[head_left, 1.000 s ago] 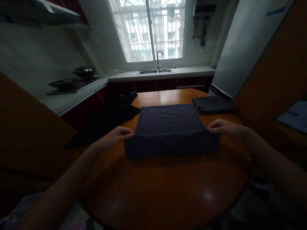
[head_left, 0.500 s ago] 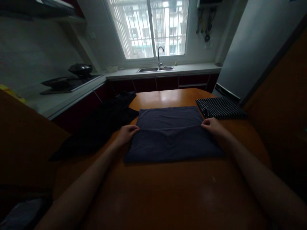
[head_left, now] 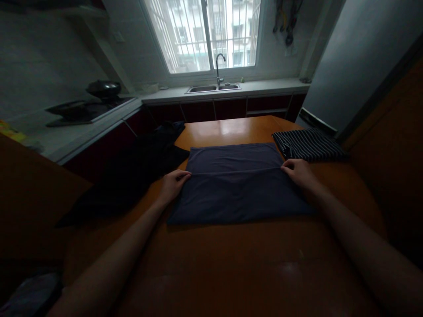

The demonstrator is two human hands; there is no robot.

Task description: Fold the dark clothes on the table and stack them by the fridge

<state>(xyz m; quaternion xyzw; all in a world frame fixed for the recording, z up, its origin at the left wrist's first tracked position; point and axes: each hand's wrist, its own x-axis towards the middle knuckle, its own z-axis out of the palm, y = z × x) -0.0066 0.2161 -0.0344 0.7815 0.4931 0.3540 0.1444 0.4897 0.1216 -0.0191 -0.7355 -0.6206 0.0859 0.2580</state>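
A dark blue-grey garment (head_left: 238, 193), folded into a wide rectangle, lies flat on the wooden table (head_left: 211, 264); which kind of garment it is does not show. One folded edge runs straight across its middle. At the left end of that edge my left hand (head_left: 173, 182) pinches the cloth between thumb and fingers. My right hand (head_left: 297, 171) pinches the same edge at its right end. Between the two hands the edge is drawn fairly taut.
To the right lies a folded black-and-white striped garment (head_left: 307, 145). Dark clothing (head_left: 132, 171) is heaped along the table's left side. Beyond stand the counter with a sink (head_left: 214, 89), a stove with a wok (head_left: 103, 89) and a fridge (head_left: 360, 66).
Both hands keep their pinch on the garment's edge, which is a little straighter now. The camera view has shifted slightly downward and closer.
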